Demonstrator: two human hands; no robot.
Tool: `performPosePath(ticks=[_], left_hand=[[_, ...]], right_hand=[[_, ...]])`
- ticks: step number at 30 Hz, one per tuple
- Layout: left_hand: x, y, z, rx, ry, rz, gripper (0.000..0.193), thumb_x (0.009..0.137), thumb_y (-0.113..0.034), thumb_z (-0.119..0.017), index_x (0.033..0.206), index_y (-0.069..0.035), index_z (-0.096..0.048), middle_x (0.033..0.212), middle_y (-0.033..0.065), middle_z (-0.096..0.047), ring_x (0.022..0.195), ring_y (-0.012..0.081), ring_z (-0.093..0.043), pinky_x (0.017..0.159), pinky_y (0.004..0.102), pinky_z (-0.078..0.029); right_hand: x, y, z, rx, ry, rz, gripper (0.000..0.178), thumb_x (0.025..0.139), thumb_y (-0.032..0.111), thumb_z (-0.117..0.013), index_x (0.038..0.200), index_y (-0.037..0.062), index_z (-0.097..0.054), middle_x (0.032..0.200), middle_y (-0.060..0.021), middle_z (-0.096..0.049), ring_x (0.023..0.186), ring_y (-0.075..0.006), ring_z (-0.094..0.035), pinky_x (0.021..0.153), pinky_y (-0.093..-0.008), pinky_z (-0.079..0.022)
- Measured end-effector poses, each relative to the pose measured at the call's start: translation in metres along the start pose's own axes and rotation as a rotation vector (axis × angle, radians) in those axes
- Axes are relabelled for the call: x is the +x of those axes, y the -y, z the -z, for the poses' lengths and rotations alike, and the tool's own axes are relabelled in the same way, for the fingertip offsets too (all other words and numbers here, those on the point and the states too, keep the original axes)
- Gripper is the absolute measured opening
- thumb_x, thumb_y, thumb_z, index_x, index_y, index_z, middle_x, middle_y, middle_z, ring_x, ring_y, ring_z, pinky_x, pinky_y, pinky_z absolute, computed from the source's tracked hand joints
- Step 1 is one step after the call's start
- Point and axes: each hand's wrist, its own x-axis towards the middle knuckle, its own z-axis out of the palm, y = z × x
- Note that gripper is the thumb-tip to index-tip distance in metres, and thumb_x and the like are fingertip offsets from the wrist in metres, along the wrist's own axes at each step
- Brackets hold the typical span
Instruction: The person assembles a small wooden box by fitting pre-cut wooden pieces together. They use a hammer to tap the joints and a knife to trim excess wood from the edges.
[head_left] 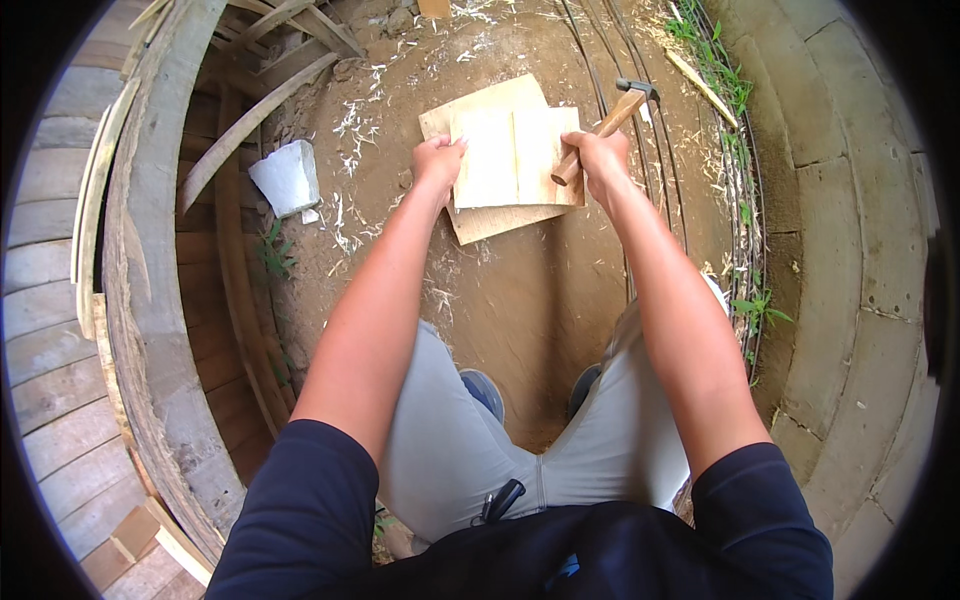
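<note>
My left hand (436, 163) is closed on the left edge of a pale, squarish wooden board (486, 165), with its thumb on top. A seam or crack runs down the board right of its middle. My right hand (603, 160) has its fingers wrapped round the wooden handle of a hammer (618, 115), and its thumb and fingertips grip the board's right edge. The hammer's dark metal head points away from me, up and to the right. Under the pale board, turned at an angle, a second, browner board (487, 228) shows at its far and near sides.
Wood shavings lie over the brown dirt ground (500, 310). A whitish stone block (285, 180) sits to the left, beside a thick timber beam (150, 250) and curved wooden strips. Thin dark rods (660, 165), green weeds (735, 95) and a block wall (820, 230) run along the right.
</note>
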Motion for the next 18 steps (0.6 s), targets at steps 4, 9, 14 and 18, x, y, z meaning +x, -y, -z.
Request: performPosePath(ticks=[4,9,14,18], left_hand=[[0.013,0.009,0.003,0.014,0.006,-0.03,0.035,0.088,-0.02,-0.077,0.113,0.003,-0.07,0.106,0.0144,-0.074,0.092,0.0196,-0.07,0.082,0.0337,-0.054],[0.004,0.002,0.001,0.097,0.045,-0.029,0.035,0.095,-0.018,-0.069,0.118,0.008,-0.064,0.107,0.0147,-0.072,0.093,0.0186,-0.069,0.079,0.0332,-0.054],[-0.005,-0.012,0.005,0.107,0.129,-0.013,0.037,0.091,-0.019,-0.071,0.117,0.007,-0.065,0.105,0.0148,-0.073,0.092,0.0197,-0.07,0.08,0.0325,-0.054],[-0.013,-0.019,0.012,0.053,0.213,0.003,0.031,0.087,-0.017,-0.075,0.107,0.005,-0.069,0.103,0.0155,-0.074,0.088,0.0219,-0.072,0.079,0.0347,-0.056]], right_hand=[[-0.001,0.001,-0.006,0.008,-0.017,0.007,0.027,0.081,0.003,-0.075,0.097,-0.0146,-0.061,0.092,-0.0192,-0.07,0.077,-0.0256,-0.07,0.067,-0.0378,-0.056],[-0.005,-0.001,-0.006,0.003,-0.056,-0.003,0.032,0.082,0.005,-0.075,0.102,-0.0126,-0.057,0.093,-0.0182,-0.069,0.077,-0.0253,-0.07,0.066,-0.0373,-0.056],[0.001,-0.006,-0.006,0.02,-0.053,0.02,0.035,0.083,0.005,-0.075,0.105,-0.0118,-0.055,0.094,-0.0182,-0.069,0.08,-0.0253,-0.07,0.069,-0.0374,-0.056],[-0.008,0.0,-0.01,-0.011,-0.08,0.018,0.033,0.083,0.005,-0.075,0.104,-0.0106,-0.054,0.094,-0.0182,-0.069,0.078,-0.025,-0.07,0.068,-0.0366,-0.057]])
